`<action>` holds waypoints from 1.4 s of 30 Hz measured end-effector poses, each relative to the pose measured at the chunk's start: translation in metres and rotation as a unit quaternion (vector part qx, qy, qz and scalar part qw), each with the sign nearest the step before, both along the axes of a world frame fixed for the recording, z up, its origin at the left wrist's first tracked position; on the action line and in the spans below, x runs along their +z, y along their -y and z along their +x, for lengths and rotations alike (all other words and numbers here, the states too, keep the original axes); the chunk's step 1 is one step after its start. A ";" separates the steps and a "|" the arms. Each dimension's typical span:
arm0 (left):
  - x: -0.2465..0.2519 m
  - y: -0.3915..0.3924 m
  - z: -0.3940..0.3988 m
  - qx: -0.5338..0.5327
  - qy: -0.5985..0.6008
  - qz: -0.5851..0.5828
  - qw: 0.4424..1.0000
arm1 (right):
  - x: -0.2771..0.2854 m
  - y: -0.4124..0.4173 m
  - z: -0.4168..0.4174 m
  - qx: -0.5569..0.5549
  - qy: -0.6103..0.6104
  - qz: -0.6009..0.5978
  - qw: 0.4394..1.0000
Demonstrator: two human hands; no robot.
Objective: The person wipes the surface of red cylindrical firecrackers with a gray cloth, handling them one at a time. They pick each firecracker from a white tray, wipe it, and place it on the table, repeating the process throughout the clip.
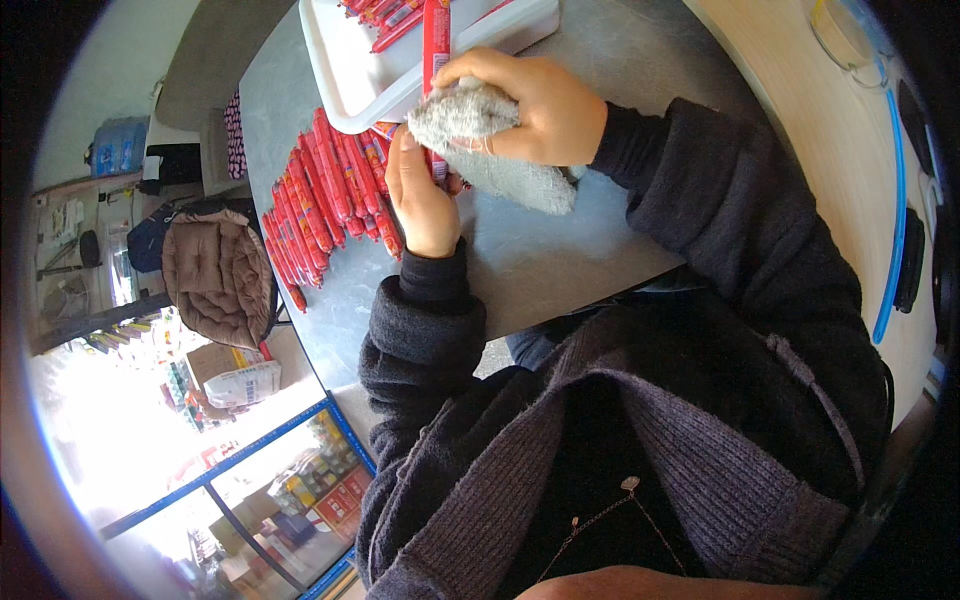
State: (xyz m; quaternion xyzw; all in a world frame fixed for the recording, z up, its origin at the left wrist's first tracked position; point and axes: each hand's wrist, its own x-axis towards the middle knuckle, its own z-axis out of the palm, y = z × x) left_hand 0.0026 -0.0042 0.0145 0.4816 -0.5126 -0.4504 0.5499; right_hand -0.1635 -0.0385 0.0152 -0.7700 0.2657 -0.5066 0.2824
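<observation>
A red-wrapped sausage stands lengthwise between my hands, its far end over a white plastic tray. My left hand grips it near its lower end, thumb on top. In my right hand is a bunched grey-white cloth, pressed against the sausage's middle and covering part of it. One loose fold of the cloth hangs over the metal tabletop. Left of my left hand lies a pile of similar red-wrapped sausages, roughly side by side. Several more red sausages lie inside the tray.
A brown cushioned chair stands beyond the table's left edge. Farther down on the left is a blue-framed glass display case with boxed goods. To the right runs a pale wooden surface with a blue tube along it.
</observation>
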 end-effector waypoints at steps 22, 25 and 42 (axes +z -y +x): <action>-0.002 0.002 -0.002 -0.032 -0.059 -0.041 0.997 | -0.001 -0.001 0.002 0.014 -0.009 -0.016 1.000; -0.002 0.002 0.000 -0.041 -0.060 -0.035 0.997 | -0.003 0.000 0.002 0.024 0.010 -0.006 1.000; 0.001 0.000 -0.002 -0.048 -0.095 -0.025 0.994 | -0.003 0.001 0.001 0.028 0.006 -0.007 1.000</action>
